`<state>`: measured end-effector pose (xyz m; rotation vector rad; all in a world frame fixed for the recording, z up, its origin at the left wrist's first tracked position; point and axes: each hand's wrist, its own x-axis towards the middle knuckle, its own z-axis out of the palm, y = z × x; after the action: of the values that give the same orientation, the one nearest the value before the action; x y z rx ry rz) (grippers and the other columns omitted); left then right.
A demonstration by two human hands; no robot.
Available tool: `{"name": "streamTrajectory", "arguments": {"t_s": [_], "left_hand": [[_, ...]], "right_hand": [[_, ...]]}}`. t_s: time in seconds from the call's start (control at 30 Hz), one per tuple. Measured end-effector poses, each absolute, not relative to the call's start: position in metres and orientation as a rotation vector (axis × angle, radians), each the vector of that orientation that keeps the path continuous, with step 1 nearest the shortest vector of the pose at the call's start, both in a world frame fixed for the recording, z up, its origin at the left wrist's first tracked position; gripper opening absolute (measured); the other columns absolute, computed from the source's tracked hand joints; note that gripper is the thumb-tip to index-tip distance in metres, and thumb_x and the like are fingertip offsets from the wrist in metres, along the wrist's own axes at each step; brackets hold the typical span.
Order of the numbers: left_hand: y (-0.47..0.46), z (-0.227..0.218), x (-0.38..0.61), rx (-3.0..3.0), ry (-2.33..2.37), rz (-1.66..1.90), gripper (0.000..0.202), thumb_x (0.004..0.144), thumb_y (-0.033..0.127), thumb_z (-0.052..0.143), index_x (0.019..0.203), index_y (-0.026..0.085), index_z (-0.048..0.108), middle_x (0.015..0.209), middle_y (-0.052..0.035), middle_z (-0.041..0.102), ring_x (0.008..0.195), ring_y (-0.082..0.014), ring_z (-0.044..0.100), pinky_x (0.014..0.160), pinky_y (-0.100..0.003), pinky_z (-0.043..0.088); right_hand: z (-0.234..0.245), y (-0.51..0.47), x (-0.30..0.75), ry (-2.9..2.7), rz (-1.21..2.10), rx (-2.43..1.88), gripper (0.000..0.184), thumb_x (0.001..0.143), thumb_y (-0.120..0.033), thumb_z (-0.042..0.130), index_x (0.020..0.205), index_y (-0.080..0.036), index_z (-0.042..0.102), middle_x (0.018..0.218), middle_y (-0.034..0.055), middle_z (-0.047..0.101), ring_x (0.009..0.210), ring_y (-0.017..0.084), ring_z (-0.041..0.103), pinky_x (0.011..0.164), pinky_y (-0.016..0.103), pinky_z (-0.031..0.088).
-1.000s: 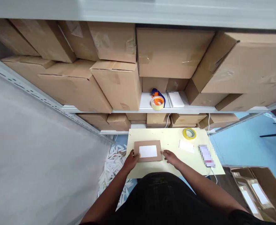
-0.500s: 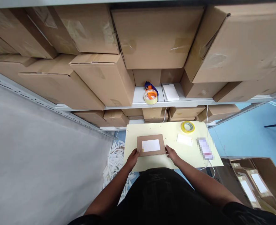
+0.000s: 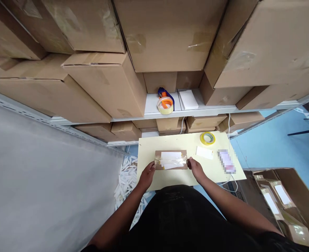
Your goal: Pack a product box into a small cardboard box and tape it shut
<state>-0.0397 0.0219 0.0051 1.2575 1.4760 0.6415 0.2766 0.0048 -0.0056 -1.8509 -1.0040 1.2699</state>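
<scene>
A flat brown cardboard parcel (image 3: 171,159) with a white label lies on a pale yellow table (image 3: 186,176). It is tipped up on edge, showing its near side with clear tape across it. My left hand (image 3: 147,172) grips the parcel's left end. My right hand (image 3: 195,168) grips its right end. A yellow tape roll (image 3: 207,138) and a white label sheet (image 3: 204,152) lie on the table to the right of the parcel.
Shelves (image 3: 170,113) stacked with big cardboard boxes rise behind the table. A tape dispenser (image 3: 165,102) and a white pad (image 3: 187,99) sit on the shelf. White paper strips (image 3: 125,176) litter the floor at left. An open carton (image 3: 283,199) stands at right. A phone (image 3: 226,162) lies on the table.
The parcel lay flat with its label up; both hands have tipped it up, so its taped side shows. The camera view has moved closer to the shelves.
</scene>
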Motion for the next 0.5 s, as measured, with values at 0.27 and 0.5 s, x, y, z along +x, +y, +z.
{"name": "streamTrajectory", "arguments": {"t_s": [0.27, 0.5], "left_hand": [[0.053, 0.024, -0.039, 1.562, 1.619, 0.36, 0.042, 0.101, 0.055, 0.038, 0.091, 0.023, 0.064, 0.088, -0.0039, 0.073, 0.087, -0.0228, 0.069, 0.08, -0.034, 0.05], [0.107, 0.056, -0.019, 2.069, 1.634, 0.306, 0.025, 0.096, 0.041, 0.048, 0.086, 0.024, 0.064, 0.095, -0.0079, 0.07, 0.097, -0.0261, 0.064, 0.088, -0.037, 0.047]], "right_hand": [[-0.001, 0.02, 0.278, -1.005, 1.297, -1.865, 0.063, 0.091, -0.077, 0.037, 0.081, -0.022, 0.066, 0.086, 0.0069, 0.072, 0.082, 0.025, 0.064, 0.075, 0.035, 0.049], [-0.004, -0.003, 0.296, -0.971, 1.333, -1.885, 0.053, 0.092, -0.067, 0.046, 0.096, -0.02, 0.071, 0.094, 0.0073, 0.074, 0.086, 0.024, 0.067, 0.085, 0.037, 0.051]]}}
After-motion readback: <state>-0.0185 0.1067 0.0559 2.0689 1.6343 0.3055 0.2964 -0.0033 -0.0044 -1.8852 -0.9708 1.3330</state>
